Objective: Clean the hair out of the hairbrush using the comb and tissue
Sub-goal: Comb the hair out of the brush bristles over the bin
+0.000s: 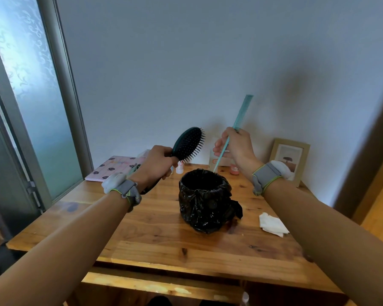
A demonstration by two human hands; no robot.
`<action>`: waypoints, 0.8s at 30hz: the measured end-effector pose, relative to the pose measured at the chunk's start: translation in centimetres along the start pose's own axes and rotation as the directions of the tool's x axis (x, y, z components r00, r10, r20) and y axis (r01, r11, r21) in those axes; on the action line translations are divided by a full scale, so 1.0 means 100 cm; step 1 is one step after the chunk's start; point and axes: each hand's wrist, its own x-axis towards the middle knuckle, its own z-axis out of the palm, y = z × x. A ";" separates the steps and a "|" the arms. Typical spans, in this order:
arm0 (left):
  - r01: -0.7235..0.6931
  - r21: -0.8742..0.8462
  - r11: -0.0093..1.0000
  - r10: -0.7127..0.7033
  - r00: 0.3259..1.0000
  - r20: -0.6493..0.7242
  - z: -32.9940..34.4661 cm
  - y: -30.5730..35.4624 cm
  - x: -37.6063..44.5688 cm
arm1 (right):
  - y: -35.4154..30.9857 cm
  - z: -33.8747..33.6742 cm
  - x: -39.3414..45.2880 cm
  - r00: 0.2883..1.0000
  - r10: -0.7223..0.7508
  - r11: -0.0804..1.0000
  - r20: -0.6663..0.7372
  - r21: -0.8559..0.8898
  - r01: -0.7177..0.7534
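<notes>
My left hand grips the handle of a dark green oval hairbrush, held up above the table with its black bristles facing right. My right hand holds a teal tail comb at its middle; the toothed end points up and right, and the thin tail points down toward the bin. A gap separates brush and comb. A crumpled white tissue lies on the wooden table at the right, below my right forearm. No hair is discernible on the bristles.
A small bin lined with a black bag stands open at the table's middle, under both hands. A pink notebook lies at the back left, a framed picture leans on the wall at the back right, and small bottles stand behind the bin.
</notes>
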 end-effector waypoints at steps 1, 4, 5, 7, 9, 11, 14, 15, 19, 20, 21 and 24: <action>0.008 -0.019 1.000 -0.008 1.000 0.003 -0.001 0.000 0.000 | 0.002 0.002 0.000 0.999 0.051 0.999 -0.001 0.008 -0.051; 0.037 -0.064 0.997 -0.035 0.999 0.026 -0.004 0.000 -0.001 | 0.015 0.010 0.001 0.986 0.167 0.986 -0.018 0.000 -0.167; 0.046 -0.079 0.996 -0.044 0.999 0.031 -0.005 -0.001 -0.001 | 0.020 0.013 0.001 0.981 0.193 0.981 -0.019 -0.008 -0.193; 0.063 -0.115 0.991 -0.060 0.998 0.034 -0.008 -0.004 0.000 | 0.028 0.022 0.000 0.973 0.230 0.973 -0.005 -0.011 -0.230; 0.085 -0.170 0.982 -0.081 0.996 0.031 -0.011 -0.008 0.001 | 0.035 0.032 -0.001 0.962 0.272 0.962 0.013 0.005 -0.272; 0.106 -0.224 0.969 -0.104 0.994 0.020 -0.014 -0.011 0.002 | 0.042 0.043 -0.002 0.949 0.313 0.950 0.023 0.012 -0.313; 0.132 -0.304 0.943 -0.141 0.990 -0.009 -0.018 -0.015 0.004 | 0.050 0.059 -0.002 0.945 0.324 0.946 0.041 -0.050 -0.322; 0.140 -0.335 0.932 -0.156 0.988 -0.019 -0.019 -0.017 0.004 | 0.052 0.065 -0.003 0.946 0.322 0.945 0.043 -0.075 -0.318; 0.146 -0.380 0.913 -0.190 0.978 -0.082 -0.023 -0.027 0.002 | 0.063 0.086 -0.009 0.963 0.258 0.936 0.076 -0.267 -0.230; 0.148 -0.387 0.910 -0.197 0.976 -0.090 -0.024 -0.030 0.001 | 0.067 0.091 -0.011 0.971 0.227 0.931 0.078 -0.310 -0.193; 0.152 -0.397 0.905 -0.205 0.974 -0.094 -0.025 -0.033 0.000 | 0.070 0.096 -0.013 0.973 0.218 0.922 0.076 -0.342 -0.180; 0.166 -0.402 0.900 -0.224 0.969 -0.101 -0.028 -0.043 -0.007 | 0.080 0.115 -0.020 0.972 0.226 0.840 0.066 -0.518 -0.160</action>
